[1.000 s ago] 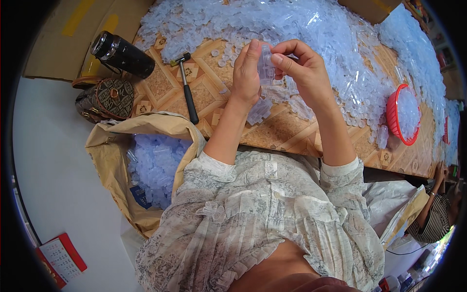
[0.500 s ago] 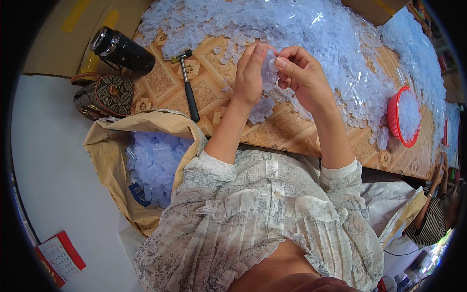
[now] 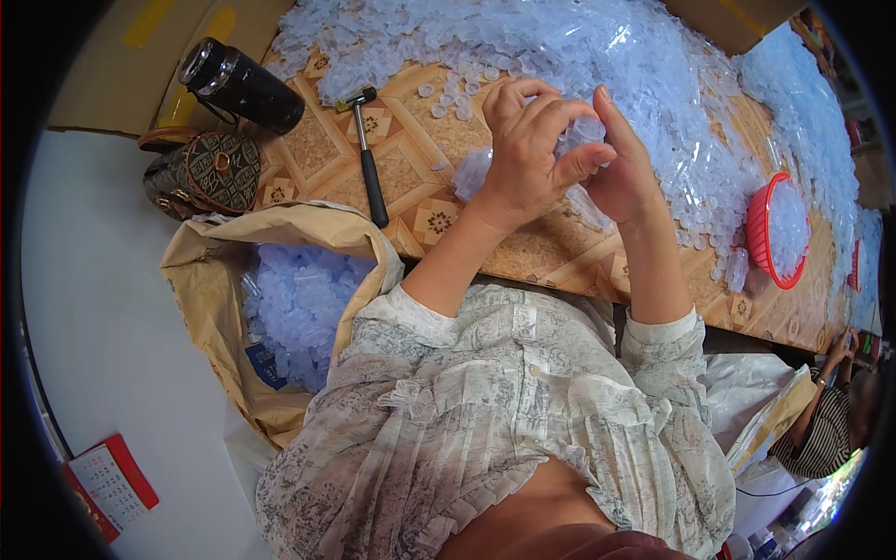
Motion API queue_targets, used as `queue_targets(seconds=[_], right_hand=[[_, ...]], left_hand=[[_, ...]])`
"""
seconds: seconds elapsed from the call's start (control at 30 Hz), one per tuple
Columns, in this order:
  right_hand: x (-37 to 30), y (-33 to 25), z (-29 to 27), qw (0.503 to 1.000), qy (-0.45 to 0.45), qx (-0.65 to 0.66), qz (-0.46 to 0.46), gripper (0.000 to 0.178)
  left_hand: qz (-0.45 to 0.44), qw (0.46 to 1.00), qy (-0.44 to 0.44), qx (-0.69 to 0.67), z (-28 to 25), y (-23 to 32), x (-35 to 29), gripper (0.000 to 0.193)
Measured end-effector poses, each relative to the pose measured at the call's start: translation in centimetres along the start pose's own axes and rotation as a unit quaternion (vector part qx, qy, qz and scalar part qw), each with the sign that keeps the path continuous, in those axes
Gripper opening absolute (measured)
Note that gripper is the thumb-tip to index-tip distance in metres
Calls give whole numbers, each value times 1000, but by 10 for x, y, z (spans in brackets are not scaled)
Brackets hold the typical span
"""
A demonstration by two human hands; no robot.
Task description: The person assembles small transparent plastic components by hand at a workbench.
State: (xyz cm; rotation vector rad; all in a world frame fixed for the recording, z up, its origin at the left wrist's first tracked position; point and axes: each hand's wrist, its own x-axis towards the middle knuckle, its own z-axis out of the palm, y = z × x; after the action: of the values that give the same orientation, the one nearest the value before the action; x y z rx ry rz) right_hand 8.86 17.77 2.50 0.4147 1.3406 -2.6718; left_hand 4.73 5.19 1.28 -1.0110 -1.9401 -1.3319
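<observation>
Over the near edge of the table, a transparent plastic piece [image 3: 581,135] with a round end is between my two hands. My left hand [image 3: 532,154] curls its fingers and thumb around it from the left. From the right, my right hand [image 3: 627,173] cups the same piece, thumb raised along its side; its other fingers are partly hidden. Just left of my left wrist lies another transparent plastic piece [image 3: 473,174]. Beyond my hands spreads a big heap of small transparent plastic parts [image 3: 523,42], with several loose round caps [image 3: 455,93] at its edge.
Left on the patterned table [image 3: 411,121] lie a hammer [image 3: 371,168], a black flask [image 3: 247,89] and a brown bag [image 3: 210,173]. An open paper sack [image 3: 210,308] of plastic parts stands below. Right are a red basket [image 3: 758,229] and another person's arm [image 3: 821,378].
My hands have shifted a little right and turned. The plastic piece, upright between my fingertips before, now shows its round end. My left hand now wraps around it.
</observation>
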Motion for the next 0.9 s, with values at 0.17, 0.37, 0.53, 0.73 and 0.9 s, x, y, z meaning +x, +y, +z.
queue_targets(seconds=[0.17, 0.37, 0.53, 0.73, 0.9], right_hand=[[3, 4, -5, 1000, 15, 7, 1, 45], [1, 13, 12, 995, 84, -35, -50, 56], [-4, 16, 4, 998, 57, -35, -20, 56], [-11, 4, 21, 990, 123, -63, -21, 41], [-22, 3, -4, 904, 46, -407, -124, 53]], left_hand=[[45, 998, -20, 50, 3, 2, -6, 45], [46, 998, -24, 39, 4, 2, -11, 45], [50, 999, -21, 5, 6, 6, -14, 42], [35, 998, -50, 18, 0, -5, -10, 38], [-354, 920, -170, -15, -63, -12, 10, 38]])
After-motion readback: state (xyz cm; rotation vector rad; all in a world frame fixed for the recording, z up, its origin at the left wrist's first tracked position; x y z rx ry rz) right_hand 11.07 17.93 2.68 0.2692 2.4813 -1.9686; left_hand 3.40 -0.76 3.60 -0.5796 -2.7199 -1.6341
